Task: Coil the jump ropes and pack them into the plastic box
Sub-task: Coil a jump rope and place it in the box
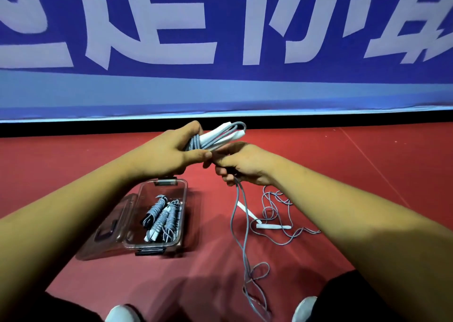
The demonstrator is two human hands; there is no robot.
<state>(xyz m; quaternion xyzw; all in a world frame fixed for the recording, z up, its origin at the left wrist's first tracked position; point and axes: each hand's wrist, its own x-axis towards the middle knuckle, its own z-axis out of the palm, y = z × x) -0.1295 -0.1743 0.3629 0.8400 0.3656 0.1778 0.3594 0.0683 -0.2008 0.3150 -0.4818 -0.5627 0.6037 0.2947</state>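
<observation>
My left hand point(171, 150) grips a bundle of grey jump rope with two white handles point(220, 135), held up over the red floor. Just to its right, my right hand point(241, 164) pinches the same rope's loose cord point(241, 223), which hangs down in a doubled strand and loops on the floor between my shoes. Below my left hand stands the clear plastic box point(182, 191), open, with several coiled grey ropes point(163, 218) inside. Another uncoiled jump rope point(272, 226) with white handles lies tangled on the floor to the right.
The box's clear lid point(107, 233) lies tipped back on its left side. A blue banner point(220, 88) with large white characters stands along the far edge of the red floor point(343, 164). My white shoe tips point(121, 313) show at the bottom.
</observation>
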